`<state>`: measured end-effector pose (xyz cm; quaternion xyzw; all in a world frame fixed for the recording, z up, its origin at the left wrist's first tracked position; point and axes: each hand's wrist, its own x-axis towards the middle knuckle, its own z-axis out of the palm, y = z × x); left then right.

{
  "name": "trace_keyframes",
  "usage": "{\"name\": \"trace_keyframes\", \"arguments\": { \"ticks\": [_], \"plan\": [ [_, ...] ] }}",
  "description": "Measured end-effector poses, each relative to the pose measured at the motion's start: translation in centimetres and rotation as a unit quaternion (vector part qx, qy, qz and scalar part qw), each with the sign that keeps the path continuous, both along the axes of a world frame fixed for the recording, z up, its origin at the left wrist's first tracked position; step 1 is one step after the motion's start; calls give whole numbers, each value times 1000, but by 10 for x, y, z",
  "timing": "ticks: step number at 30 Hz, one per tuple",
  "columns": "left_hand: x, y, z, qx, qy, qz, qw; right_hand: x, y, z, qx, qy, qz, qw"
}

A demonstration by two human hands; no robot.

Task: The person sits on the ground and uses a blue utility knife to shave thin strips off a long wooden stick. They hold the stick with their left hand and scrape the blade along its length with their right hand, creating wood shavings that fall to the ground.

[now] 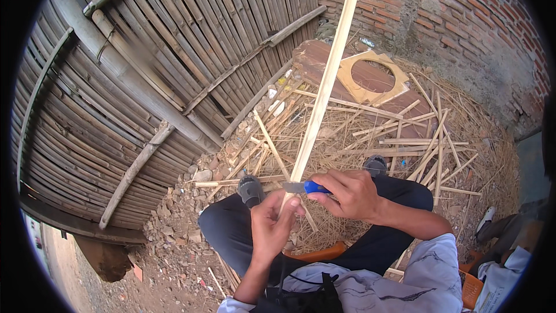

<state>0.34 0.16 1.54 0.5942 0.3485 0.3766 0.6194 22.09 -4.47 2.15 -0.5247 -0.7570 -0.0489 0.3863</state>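
A long pale bamboo strip (326,93) slants up and away from my lap to the top of the head view. Near its lower end my left hand (269,229) is closed around it, thumb along the side. My right hand (354,194) grips the blue handle of a utility knife (315,187). The knife's grey blade lies across the strip, just above my left fingers, and appears to touch it. Beneath the strip, another thin bamboo stick (271,142) crosses at an angle, lying among the shavings between my feet.
Bamboo shavings and loose cut strips (431,145) cover the ground ahead. Beyond them lie a brown board (313,55) and a yellowish panel with a round hole (346,75). A bamboo wall (168,35) rises left, a brick wall (446,17) right. Another person's leg (498,229) shows at right.
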Motion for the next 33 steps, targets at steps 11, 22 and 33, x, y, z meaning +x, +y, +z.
{"name": "trace_keyframes", "arguments": {
  "ticks": [11,22,33],
  "plan": [
    [6,-7,1,17,26,38,999,0,0,0,1,-7,-21,1000],
    [-12,-19,-7,28,95,11,995,36,14,10,37,28,-125,991],
    [-53,-17,-23,21,96,-28,995,89,27,19,23,176,-194,965]
  ]
}}
